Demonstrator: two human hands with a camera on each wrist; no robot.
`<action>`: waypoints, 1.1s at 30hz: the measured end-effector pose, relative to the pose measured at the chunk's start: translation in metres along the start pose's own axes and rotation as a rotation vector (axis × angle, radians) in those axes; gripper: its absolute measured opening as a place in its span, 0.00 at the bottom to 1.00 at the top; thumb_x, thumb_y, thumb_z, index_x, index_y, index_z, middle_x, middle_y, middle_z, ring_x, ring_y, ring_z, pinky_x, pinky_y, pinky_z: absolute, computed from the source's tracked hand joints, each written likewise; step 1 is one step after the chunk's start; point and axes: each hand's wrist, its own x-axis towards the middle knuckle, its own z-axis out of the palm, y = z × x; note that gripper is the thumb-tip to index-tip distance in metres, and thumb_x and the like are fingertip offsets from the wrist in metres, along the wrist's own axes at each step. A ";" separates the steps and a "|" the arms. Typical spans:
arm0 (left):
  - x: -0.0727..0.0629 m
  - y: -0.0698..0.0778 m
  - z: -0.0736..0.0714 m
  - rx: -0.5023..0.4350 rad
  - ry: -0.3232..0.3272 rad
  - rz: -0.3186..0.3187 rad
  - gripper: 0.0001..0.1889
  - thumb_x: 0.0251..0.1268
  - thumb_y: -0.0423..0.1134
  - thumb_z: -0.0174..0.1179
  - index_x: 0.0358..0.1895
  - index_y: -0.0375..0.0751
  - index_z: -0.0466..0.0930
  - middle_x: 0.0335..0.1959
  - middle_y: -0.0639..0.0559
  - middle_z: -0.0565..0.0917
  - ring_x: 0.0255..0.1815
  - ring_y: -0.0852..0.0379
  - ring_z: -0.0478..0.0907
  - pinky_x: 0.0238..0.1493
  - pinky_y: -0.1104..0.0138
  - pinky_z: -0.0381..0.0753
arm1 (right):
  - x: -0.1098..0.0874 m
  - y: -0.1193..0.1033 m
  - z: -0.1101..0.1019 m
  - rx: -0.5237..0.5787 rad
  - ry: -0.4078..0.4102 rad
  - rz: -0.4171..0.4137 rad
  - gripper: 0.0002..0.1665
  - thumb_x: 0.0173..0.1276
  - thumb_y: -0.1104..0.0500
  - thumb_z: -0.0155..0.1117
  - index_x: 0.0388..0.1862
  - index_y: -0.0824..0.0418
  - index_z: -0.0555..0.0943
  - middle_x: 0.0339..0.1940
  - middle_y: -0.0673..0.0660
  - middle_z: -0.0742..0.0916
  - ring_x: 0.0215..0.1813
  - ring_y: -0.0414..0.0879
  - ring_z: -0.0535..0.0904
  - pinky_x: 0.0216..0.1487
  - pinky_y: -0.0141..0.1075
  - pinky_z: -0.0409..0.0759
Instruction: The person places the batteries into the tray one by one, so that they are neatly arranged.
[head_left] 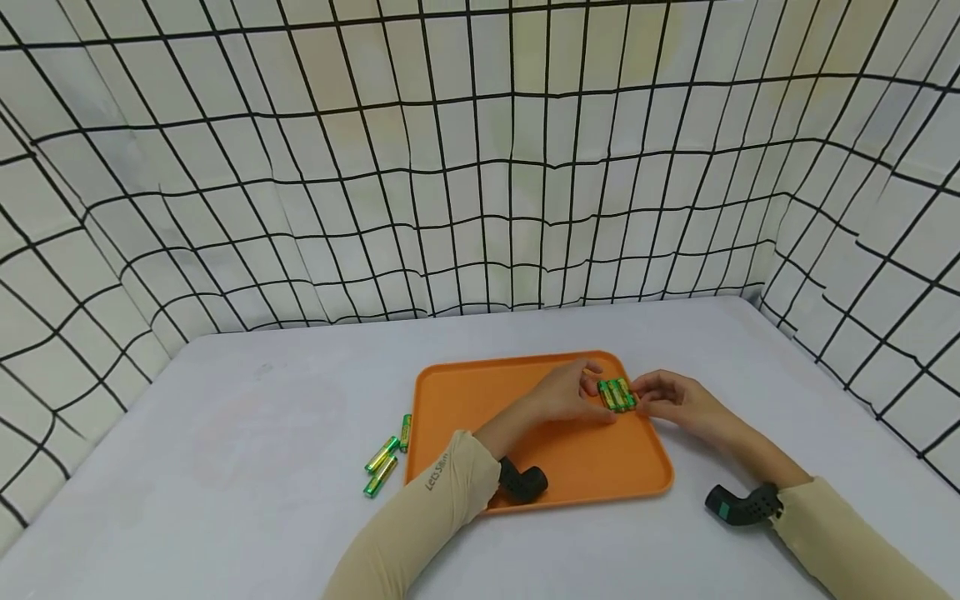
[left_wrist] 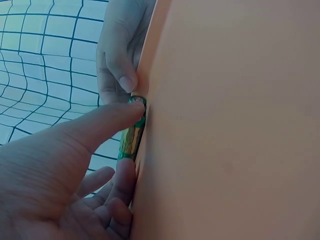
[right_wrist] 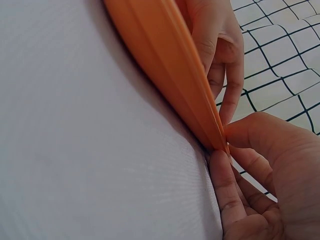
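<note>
Several green-and-gold batteries (head_left: 617, 395) lie side by side in a short row at the right edge of an orange tray (head_left: 468, 417). My left hand (head_left: 572, 392) reaches across the tray and pinches this row. In the left wrist view, its thumb is on one end of a battery (left_wrist: 131, 137) and a fingertip on the other. My right hand (head_left: 678, 404) comes from the right, thumb and fingers bent at the tray rim (right_wrist: 210, 107), close to the row's right side. The rim hides the batteries in the right wrist view, so what those fingers hold cannot be told.
Outside the tray's left edge, three loose batteries (head_left: 382, 464) lie on the white table (head_left: 225, 450). A white curtain with black grid lines (head_left: 480, 192) stands behind and at both sides. A black wrist device (head_left: 522, 482) on my left arm is over the tray's near part.
</note>
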 end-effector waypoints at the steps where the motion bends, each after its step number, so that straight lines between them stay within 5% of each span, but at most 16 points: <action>1: -0.001 0.000 -0.001 -0.009 -0.005 -0.006 0.37 0.54 0.45 0.74 0.66 0.40 0.66 0.41 0.56 0.78 0.38 0.63 0.74 0.42 0.73 0.75 | 0.000 0.000 0.000 0.000 -0.001 0.000 0.23 0.69 0.61 0.62 0.58 0.73 0.73 0.50 0.65 0.81 0.46 0.38 0.78 0.48 0.26 0.77; 20: -0.009 -0.001 -0.011 -0.050 -0.087 0.047 0.40 0.55 0.41 0.73 0.69 0.41 0.62 0.43 0.53 0.78 0.41 0.62 0.76 0.41 0.72 0.77 | 0.000 -0.001 0.000 0.013 -0.008 0.000 0.24 0.70 0.60 0.63 0.59 0.72 0.73 0.51 0.65 0.81 0.47 0.38 0.78 0.48 0.27 0.77; 33: -0.021 0.001 -0.019 -0.092 -0.106 0.081 0.27 0.56 0.37 0.72 0.59 0.40 0.72 0.43 0.52 0.77 0.38 0.63 0.77 0.39 0.72 0.78 | -0.001 -0.001 0.000 0.002 -0.010 -0.017 0.23 0.70 0.61 0.62 0.59 0.73 0.73 0.50 0.64 0.81 0.45 0.36 0.78 0.48 0.26 0.77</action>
